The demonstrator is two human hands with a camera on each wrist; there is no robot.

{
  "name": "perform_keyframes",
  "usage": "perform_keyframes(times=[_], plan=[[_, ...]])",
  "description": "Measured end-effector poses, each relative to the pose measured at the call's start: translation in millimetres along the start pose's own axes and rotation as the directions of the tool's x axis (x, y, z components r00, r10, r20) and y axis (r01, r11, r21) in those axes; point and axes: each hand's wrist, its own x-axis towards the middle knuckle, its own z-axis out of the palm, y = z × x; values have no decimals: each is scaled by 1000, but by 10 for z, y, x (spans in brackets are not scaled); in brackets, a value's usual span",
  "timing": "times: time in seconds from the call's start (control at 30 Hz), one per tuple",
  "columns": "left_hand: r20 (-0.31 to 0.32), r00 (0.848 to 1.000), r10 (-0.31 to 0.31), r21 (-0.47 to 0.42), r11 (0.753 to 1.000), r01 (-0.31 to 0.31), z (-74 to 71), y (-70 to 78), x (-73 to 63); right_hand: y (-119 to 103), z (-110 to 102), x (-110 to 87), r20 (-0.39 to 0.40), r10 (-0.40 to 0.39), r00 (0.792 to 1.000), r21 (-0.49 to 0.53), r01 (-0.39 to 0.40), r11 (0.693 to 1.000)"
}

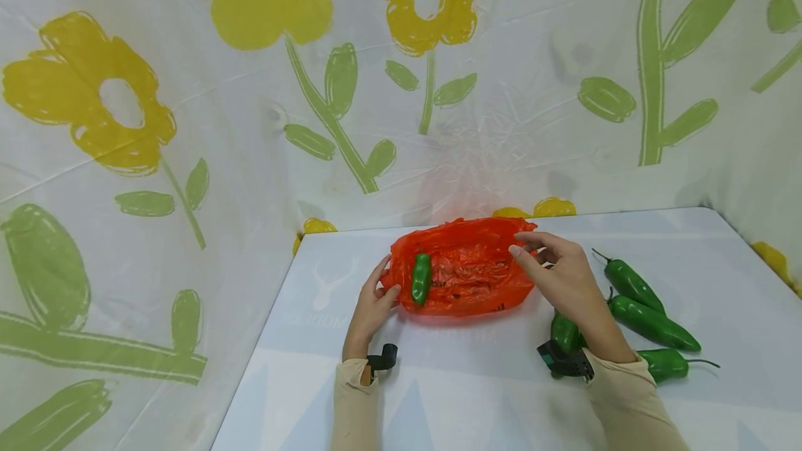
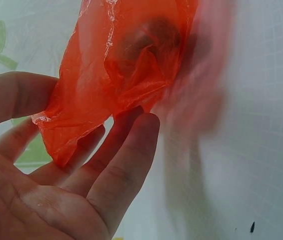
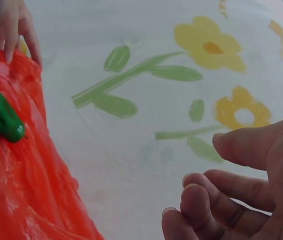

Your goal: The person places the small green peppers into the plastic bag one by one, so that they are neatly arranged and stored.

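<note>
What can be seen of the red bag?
The red bag looks like thin, crinkled, translucent plastic with dark printing. It sits wide open on the pale table, a green pepper inside near its left end. The left hand holds that end; the right hand is near the other, not touching it in the right wrist view.

A crinkled, translucent red plastic bag (image 1: pixel 466 277) gapes wide, its left end held by the left hand (image 1: pixel 374 308). One glossy pepper (image 1: pixel 422 279) lies lengthwise inside near that end; more green peppers (image 1: pixel 654 323) lie outside, to the right.
</note>
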Motion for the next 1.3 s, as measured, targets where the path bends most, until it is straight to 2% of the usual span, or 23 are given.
perform_keyframes(times=[0.2, 0.53, 0.63, 0.97, 1.13, 1.3], plan=[[-3, 1000, -19, 12, 1000, 19, 2, 10, -5, 50, -150, -65, -45, -33, 998, 5, 33, 999], [-5, 1000, 8, 8, 1000, -8, -1, 15, 1, 120, -400, -155, -169, -63, 984, -17, 61, 998], [0, 1000, 19, -1, 1000, -19, 2, 8, -3, 167, -469, -183, -194, -58, 979, -31, 53, 998], [1, 1000, -1, 12, 1000, 1, 12, 2, 11, 309, -609, -237, -251, -35, 967, -92, 12, 996], [1, 1000, -6, 15, 1000, 6, 13, -3, 14, 376, -663, -235, -295, -38, 955, -69, 18, 997], [6, 1000, -29, 7, 1000, 29, 24, -14, -3, 510, -752, -222, -334, 41, 942, -31, -54, 998]])
